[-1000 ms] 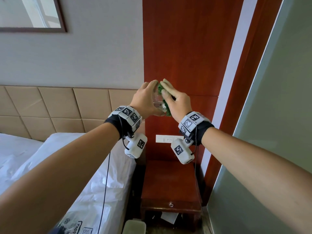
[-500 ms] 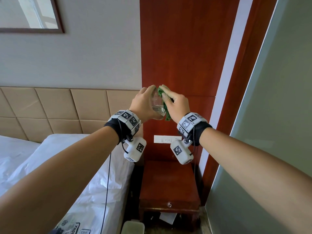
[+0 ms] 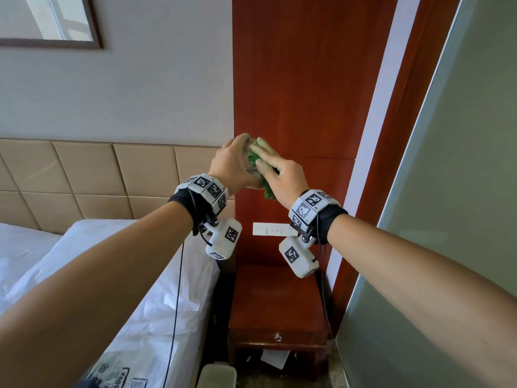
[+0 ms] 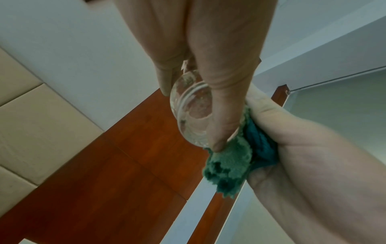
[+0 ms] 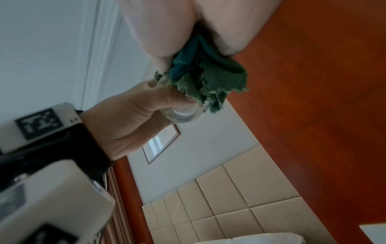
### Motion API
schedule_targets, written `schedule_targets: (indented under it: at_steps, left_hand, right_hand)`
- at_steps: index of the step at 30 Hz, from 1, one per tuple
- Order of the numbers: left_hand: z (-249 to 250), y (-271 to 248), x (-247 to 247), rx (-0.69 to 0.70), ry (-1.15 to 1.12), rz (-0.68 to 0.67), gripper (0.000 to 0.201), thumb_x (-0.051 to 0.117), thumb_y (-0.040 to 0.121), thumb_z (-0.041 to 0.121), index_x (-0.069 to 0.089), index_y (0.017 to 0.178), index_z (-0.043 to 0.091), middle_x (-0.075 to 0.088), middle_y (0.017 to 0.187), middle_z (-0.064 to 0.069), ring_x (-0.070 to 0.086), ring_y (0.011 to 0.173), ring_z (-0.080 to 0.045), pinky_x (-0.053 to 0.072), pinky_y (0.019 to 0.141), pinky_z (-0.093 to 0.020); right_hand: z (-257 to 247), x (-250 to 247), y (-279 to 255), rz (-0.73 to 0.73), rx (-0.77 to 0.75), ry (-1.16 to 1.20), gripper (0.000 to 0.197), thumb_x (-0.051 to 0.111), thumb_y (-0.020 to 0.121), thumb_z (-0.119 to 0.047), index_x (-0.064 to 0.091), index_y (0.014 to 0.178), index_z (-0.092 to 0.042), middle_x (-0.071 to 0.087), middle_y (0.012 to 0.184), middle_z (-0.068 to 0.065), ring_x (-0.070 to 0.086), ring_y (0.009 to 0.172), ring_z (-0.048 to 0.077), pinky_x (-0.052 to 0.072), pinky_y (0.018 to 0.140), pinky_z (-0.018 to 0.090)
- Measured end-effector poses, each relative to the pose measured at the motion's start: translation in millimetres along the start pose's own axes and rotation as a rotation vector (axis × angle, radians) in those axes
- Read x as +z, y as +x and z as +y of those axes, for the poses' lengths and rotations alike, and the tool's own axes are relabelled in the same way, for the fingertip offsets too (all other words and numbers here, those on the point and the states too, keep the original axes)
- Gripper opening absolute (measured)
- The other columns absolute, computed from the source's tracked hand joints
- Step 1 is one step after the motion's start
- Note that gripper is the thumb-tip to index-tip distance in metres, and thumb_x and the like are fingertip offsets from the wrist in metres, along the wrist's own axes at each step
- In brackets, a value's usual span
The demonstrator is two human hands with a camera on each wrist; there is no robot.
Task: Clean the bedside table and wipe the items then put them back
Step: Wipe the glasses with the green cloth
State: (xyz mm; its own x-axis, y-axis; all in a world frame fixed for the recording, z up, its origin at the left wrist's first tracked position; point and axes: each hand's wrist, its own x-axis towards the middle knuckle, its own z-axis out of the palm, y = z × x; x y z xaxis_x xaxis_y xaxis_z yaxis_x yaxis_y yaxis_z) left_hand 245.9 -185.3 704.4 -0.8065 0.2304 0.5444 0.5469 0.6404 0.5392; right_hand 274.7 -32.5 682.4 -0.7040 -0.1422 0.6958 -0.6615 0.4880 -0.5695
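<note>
Both hands are raised in front of the red wooden wall panel, well above the bedside table (image 3: 275, 301). My left hand (image 3: 233, 166) grips a clear drinking glass (image 3: 251, 168), its thumb and fingers curled round the wall of the glass (image 4: 191, 113). My right hand (image 3: 275, 170) holds a bunched green cloth (image 3: 267, 187) and presses it against the side of the glass. In the left wrist view the cloth (image 4: 231, 163) hangs below the glass, squeezed in the right palm. The right wrist view shows the cloth (image 5: 205, 80) over the glass (image 5: 180, 116).
The dark red bedside table has a drawer with a small knob (image 3: 277, 336) and papers underneath. A white switch plate (image 3: 270, 229) sits on the panel above it. The bed (image 3: 120, 289) with white sheets lies to the left, a frosted glass partition (image 3: 453, 219) to the right.
The hands with glass and cloth have shifted slightly left and stayed raised. The right hand's fingers have slid over the glass with the cloth.
</note>
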Motion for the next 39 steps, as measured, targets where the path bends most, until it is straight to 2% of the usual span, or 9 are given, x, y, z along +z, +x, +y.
schedule_targets:
  at_steps: [5,8,10,16,24,28,33,36,39]
  left_hand:
    - [-7.2,-0.7,-0.3,0.02,0.008,0.018,0.107,0.093,0.046,0.038,0.043,0.138,0.018,0.054,0.118,0.003,0.053,0.106,-0.021,0.048,0.095,-0.04]
    - [-12.3,-0.3,-4.1,0.043,0.026,-0.004,0.116,0.095,0.048,0.04,0.037,0.146,0.018,0.052,0.127,0.001,0.052,0.113,-0.02,0.045,0.1,-0.038]
    - [-15.6,-0.3,-7.5,0.067,0.041,-0.015,0.114,0.094,0.051,0.036,0.036,0.147,0.017,0.051,0.129,0.001,0.051,0.113,-0.02,0.044,0.099,-0.036]
    - [-31.9,-1.2,-15.5,0.177,0.067,-0.042,0.108,0.094,0.052,0.036,0.039,0.143,0.019,0.05,0.127,0.002,0.051,0.108,-0.016,0.047,0.092,-0.037]
    - [-58.5,-0.3,-16.6,0.138,-0.191,0.012,0.114,0.095,0.052,0.037,0.036,0.147,0.015,0.053,0.135,0.002,0.051,0.119,-0.009,0.042,0.103,-0.024]
    - [-72.6,1.8,-19.7,0.107,-0.315,-0.012,0.122,0.097,0.051,0.032,0.029,0.152,0.022,0.048,0.141,0.001,0.049,0.126,-0.013,0.044,0.107,-0.029]
    - [-83.3,8.4,-27.7,0.13,-0.238,-0.034,0.11,0.095,0.054,0.027,0.035,0.147,0.03,0.048,0.125,0.005,0.049,0.11,-0.007,0.035,0.079,0.005]
    - [-88.5,11.3,-35.5,0.145,-0.217,-0.128,0.113,0.093,0.061,0.024,0.027,0.152,0.032,0.042,0.128,0.001,0.05,0.107,-0.01,0.038,0.078,0.001]
    - [-91.5,10.3,-42.6,0.17,-0.145,-0.233,0.121,0.091,0.066,0.029,0.012,0.157,0.027,0.039,0.136,0.0,0.043,0.117,-0.008,0.036,0.092,-0.014]
  right_hand:
    - [-5.5,9.4,11.5,0.066,0.189,0.049,0.04,0.046,0.104,-0.025,0.048,0.144,-0.025,0.041,0.152,-0.007,0.042,0.13,-0.001,0.03,0.098,-0.001]
    - [-4.9,20.0,21.5,0.107,0.406,0.198,0.039,0.043,0.102,-0.04,0.049,0.141,-0.039,0.059,0.137,-0.007,0.063,0.115,0.021,0.051,0.098,0.036]
    - [-0.5,27.3,27.8,0.13,0.546,0.337,0.043,0.047,0.094,-0.05,0.055,0.134,-0.038,0.066,0.126,-0.004,0.067,0.108,0.027,0.053,0.095,0.049]
    - [-4.2,31.2,42.5,0.179,0.838,0.615,0.037,0.052,0.099,-0.041,0.07,0.107,-0.009,0.074,0.101,0.015,0.071,0.095,0.033,0.056,0.089,0.049]
    - [-1.8,55.7,46.4,0.216,0.923,0.704,0.033,0.055,0.095,-0.032,0.069,0.108,-0.005,0.071,0.105,0.018,0.07,0.095,0.035,0.056,0.09,0.048]
    - [-5.3,68.1,52.3,0.262,0.94,0.736,0.037,0.057,0.094,-0.035,0.07,0.111,-0.005,0.072,0.106,0.019,0.07,0.097,0.036,0.057,0.088,0.047]
    - [-6.8,78.7,59.8,0.29,0.993,0.632,0.033,0.06,0.092,-0.044,0.073,0.095,-0.013,0.075,0.094,0.012,0.072,0.09,0.032,0.058,0.086,0.046]
    - [-10.2,87.2,60.1,0.288,1.013,0.608,0.04,0.063,0.088,-0.048,0.071,0.106,-0.013,0.075,0.097,0.012,0.072,0.089,0.033,0.058,0.085,0.048]
    - [-9.6,91.9,58.5,0.303,1.034,0.597,0.037,0.064,0.089,-0.039,0.07,0.109,-0.009,0.074,0.099,0.016,0.072,0.09,0.036,0.056,0.087,0.052]
